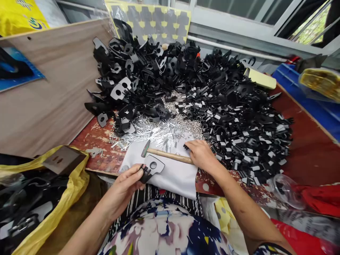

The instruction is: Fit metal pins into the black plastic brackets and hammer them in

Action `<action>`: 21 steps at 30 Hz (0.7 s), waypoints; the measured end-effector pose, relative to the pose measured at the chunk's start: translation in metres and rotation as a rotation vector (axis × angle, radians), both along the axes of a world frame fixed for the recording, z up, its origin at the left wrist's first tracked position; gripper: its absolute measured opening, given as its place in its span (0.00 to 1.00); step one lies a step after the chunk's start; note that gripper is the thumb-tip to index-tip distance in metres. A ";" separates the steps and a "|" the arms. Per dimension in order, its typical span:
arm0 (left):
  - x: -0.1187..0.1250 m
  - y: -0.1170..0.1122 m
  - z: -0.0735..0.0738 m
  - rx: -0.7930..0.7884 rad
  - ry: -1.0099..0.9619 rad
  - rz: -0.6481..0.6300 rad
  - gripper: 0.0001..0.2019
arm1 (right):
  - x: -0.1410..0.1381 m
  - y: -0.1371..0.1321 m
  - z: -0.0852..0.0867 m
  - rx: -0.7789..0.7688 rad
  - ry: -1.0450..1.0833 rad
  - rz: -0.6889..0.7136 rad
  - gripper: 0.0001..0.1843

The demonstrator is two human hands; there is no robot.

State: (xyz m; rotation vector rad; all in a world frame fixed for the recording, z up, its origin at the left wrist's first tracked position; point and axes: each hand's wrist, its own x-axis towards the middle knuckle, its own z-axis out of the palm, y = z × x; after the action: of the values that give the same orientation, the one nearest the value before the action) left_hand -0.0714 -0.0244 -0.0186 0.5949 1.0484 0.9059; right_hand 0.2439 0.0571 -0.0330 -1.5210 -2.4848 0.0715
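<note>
My left hand (126,187) is closed on a black flat metal bracket (152,167) with a round hole, holding it on a white cloth (175,175) at the table's near edge. My right hand (201,154) lies over the end of a wooden-handled hammer (162,153) and pinches a small black part at the edge of the pile. The hammer rests across the white cloth with its head to the left. Loose silver pins (159,132) lie just beyond the cloth.
A large heap of black metal brackets (148,74) and smaller black clips (239,117) covers the worn red table (305,148). A wooden board (47,92) leans at the left. A yellow bag (39,198) with finished parts sits lower left. Blue bins (305,92) stand at the right.
</note>
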 end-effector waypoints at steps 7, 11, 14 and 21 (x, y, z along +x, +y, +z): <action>0.031 0.008 -0.004 0.088 0.069 -0.106 0.14 | -0.016 0.014 -0.003 0.140 0.145 -0.151 0.16; 0.047 0.011 0.003 0.070 0.006 -0.097 0.15 | -0.041 -0.018 0.015 0.155 0.572 -0.034 0.12; 0.057 0.014 0.008 0.093 -0.054 -0.080 0.15 | -0.064 -0.045 0.023 0.058 0.738 0.052 0.12; 0.063 0.015 0.008 0.161 -0.072 -0.100 0.15 | -0.082 -0.061 0.017 0.095 0.819 0.046 0.20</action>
State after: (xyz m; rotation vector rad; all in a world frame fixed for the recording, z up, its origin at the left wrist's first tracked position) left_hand -0.0081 -0.0095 -0.0101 0.7373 0.8792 0.9221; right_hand 0.1618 -0.0041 -0.0160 -1.0835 -1.8267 0.4720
